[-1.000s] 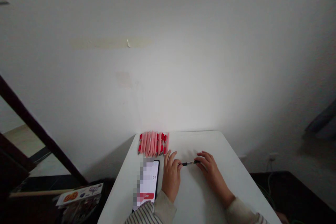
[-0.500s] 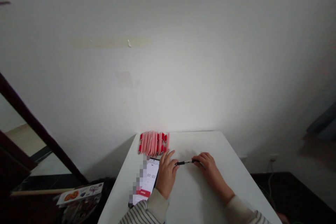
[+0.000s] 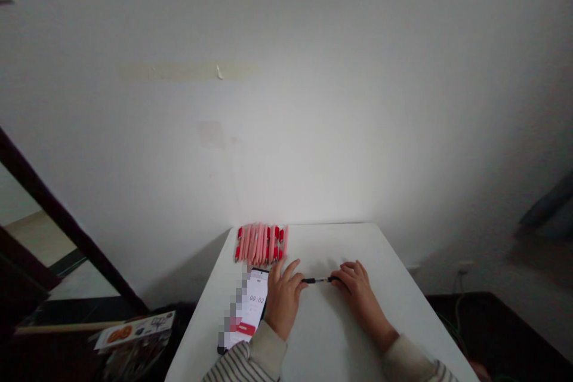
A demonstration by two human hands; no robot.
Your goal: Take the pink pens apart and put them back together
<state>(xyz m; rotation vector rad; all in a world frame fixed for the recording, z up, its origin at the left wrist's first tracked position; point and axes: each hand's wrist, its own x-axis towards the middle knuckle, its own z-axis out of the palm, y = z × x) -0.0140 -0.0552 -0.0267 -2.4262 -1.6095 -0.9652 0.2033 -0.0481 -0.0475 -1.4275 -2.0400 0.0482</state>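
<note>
A slim pen (image 3: pixel 320 280) with black ends and a clear middle lies crosswise between my hands, just above or on the white table (image 3: pixel 331 334). My left hand (image 3: pixel 284 295) pinches its left end between thumb and forefinger, the other fingers spread. At the opposite end, my right hand (image 3: pixel 356 286) grips the black part; its fingertips partly cover it. Close to my left wrist lies a phone (image 3: pixel 250 304) with a timer reading 00:02. Beyond it is a row of red and pink pens (image 3: pixel 259 243), side by side.
A plain wall (image 3: pixel 313 101) rises behind the table's far edge. On the floor side at left sits a box or packet with a printed picture (image 3: pixel 134 331). A cable (image 3: pixel 459 298) hangs from a wall socket at right.
Both hands keep hold of the pen with hardly any movement. My left hand has shifted very slightly right, and the view has tilted a little.
</note>
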